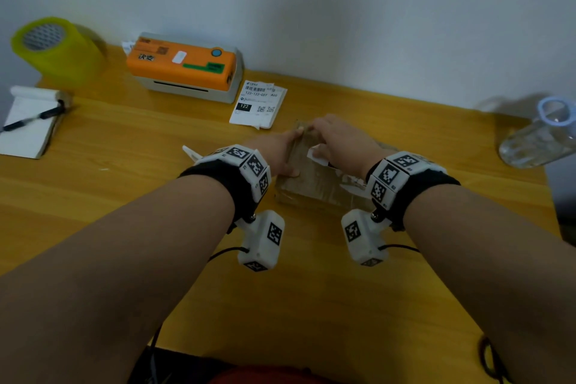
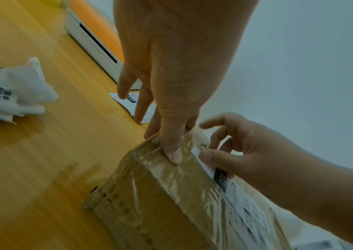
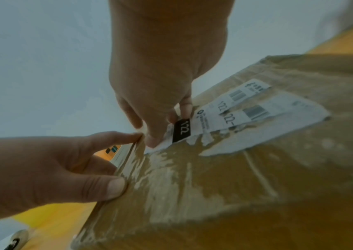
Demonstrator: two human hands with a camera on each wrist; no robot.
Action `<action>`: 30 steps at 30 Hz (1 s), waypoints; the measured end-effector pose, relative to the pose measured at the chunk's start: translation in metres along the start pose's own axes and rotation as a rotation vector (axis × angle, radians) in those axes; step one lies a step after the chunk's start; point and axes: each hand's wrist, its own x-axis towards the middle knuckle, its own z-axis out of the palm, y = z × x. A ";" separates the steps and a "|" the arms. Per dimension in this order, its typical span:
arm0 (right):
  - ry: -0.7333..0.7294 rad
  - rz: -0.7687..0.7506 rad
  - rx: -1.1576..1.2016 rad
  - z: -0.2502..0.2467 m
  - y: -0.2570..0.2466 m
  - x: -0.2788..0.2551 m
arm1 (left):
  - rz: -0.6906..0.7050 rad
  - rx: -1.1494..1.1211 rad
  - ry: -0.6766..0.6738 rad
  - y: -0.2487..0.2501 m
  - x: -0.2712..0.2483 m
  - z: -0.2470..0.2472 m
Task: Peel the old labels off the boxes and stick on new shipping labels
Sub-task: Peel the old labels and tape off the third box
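A brown cardboard box [image 1: 311, 181], wrapped in clear tape, lies on the yellow table [image 1: 124, 140] in front of me. My left hand [image 1: 280, 153] grips its left edge [image 2: 149, 194], thumb pressed on top and fingers down the side. A torn white old label [image 3: 256, 116] marked 122 is stuck on the box top. My right hand [image 3: 166, 128] pinches the label's lifted corner between thumb and finger; in the left wrist view the right hand [image 2: 209, 152] shows this pinch too. A stack of new labels [image 1: 258, 103] lies beyond the box.
An orange and white label printer [image 1: 184, 65] stands at the back by the wall. Crumpled peeled label scraps [image 2: 10, 94] lie left of the box. A yellow-green tape roll [image 1: 59, 47] and a notepad with a pen [image 1: 28, 121] are far left, a clear bottle [image 1: 539, 137] far right.
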 end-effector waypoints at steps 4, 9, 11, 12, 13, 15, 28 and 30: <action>0.060 -0.048 -0.126 -0.001 -0.002 0.000 | -0.003 0.005 -0.010 -0.001 0.000 0.000; 0.061 -0.071 -0.146 -0.004 0.000 -0.001 | -0.016 -0.003 -0.029 0.001 0.000 0.001; 0.039 -0.064 -0.156 -0.008 0.002 -0.002 | -0.018 0.018 -0.030 0.000 0.001 0.001; 0.031 -0.061 -0.167 -0.009 0.002 -0.004 | -0.022 0.028 -0.028 0.000 0.002 0.002; 0.023 -0.053 -0.174 -0.010 0.002 -0.005 | -0.027 0.037 -0.027 0.000 0.002 0.002; 0.018 -0.039 -0.179 -0.011 0.002 -0.009 | -0.034 0.048 -0.025 0.000 0.002 0.002; -0.004 -0.027 -0.150 -0.013 0.017 -0.030 | -0.070 0.104 -0.033 0.005 0.002 0.000; -0.002 -0.029 -0.141 -0.014 0.020 -0.034 | -0.077 0.116 -0.039 0.006 0.002 0.000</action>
